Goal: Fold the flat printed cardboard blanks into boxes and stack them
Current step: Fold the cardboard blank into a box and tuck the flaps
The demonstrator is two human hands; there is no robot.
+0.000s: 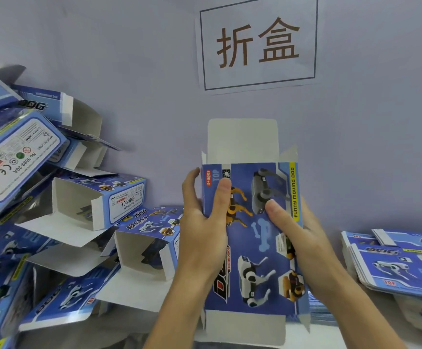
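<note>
While both hands hold it up at the centre of the frame, the blue printed cardboard box blank (252, 235) stands upright in front of the pale lilac wall (142, 59), already opened into a rectangular sleeve. Its printed face shows robot dogs, a bone shape and a yellow strip along the right edge. The white top flap (242, 141) stands straight up, with small side flaps spread at either side of it, and the white bottom flaps (245, 331) hang open at the lower edge.

The left hand (202, 222) grips the sleeve's left edge: its thumb lies across the printed front and its fingers curl round behind. The right hand (295, 235) grips the right edge the same way, thumb pressed on the front near the grey dog, fingers wrapped behind.

At the left of the frame, a loose heap of folded blue and white boxes (61, 210) leans against the wall, many lying on their sides with open ends and flaps sticking out. At the lower right, well apart from the hands, a stack of flat printed blanks (401, 263) lies face up. On the wall at the upper right hangs a white paper sign (257, 44) with a dark rectangular border and two large brown characters.
</note>
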